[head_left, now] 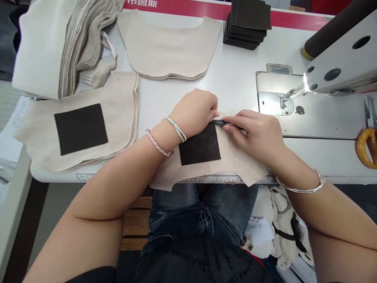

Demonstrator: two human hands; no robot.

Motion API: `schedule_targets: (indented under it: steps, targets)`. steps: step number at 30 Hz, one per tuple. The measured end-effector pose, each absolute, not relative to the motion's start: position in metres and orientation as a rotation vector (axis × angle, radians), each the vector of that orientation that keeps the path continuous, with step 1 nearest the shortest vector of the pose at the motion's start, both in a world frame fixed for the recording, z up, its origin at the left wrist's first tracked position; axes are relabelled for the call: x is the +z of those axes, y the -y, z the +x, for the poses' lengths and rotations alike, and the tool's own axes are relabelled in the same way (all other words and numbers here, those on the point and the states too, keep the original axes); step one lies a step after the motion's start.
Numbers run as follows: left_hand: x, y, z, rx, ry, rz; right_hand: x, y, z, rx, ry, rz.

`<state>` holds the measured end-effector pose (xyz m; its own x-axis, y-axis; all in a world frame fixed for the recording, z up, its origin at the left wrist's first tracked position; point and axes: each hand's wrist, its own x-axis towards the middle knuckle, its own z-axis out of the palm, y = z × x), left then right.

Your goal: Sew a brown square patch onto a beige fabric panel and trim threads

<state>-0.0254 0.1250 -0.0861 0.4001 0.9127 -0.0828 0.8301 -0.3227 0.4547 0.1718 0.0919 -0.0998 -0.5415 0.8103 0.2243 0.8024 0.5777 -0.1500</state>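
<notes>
A cream fabric piece (235,153) lies at the table's front edge, with a black square patch (202,147) on it. My left hand (194,110) is closed over the patch's top edge, its fingers curled under; what they pinch, if anything, is hidden. My right hand (256,133) rests on the fabric's right side. Between its thumb and fingers is a slim black pen-like tool (219,122), its end pointing left to the patch's upper right corner, close by my left fingertips. The tool's exact kind does not show.
Left lie cream pieces (120,114) topped by another black patch (81,129), and a thick fabric stack (44,47). Behind are more cream pieces (173,49) and stacked black patches (250,17). A sewing machine (344,59) and yellow-handled scissors (366,141) stand right.
</notes>
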Motion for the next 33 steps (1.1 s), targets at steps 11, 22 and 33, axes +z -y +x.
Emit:
schedule_targets:
  steps: [11,22,33]
  targets:
    - [-0.069,-0.125,-0.036,0.455,-1.467,2.207,-0.097,-0.082,0.18,0.176,2.363,-1.324]
    - [-0.082,0.022,-0.007,0.288,-0.77,2.587,-0.12,-0.076,0.24,0.423,1.636,-1.532]
    - [-0.078,-0.063,-0.12,0.534,-1.558,2.339,-0.093,-0.064,0.183,0.28,2.104,-1.374]
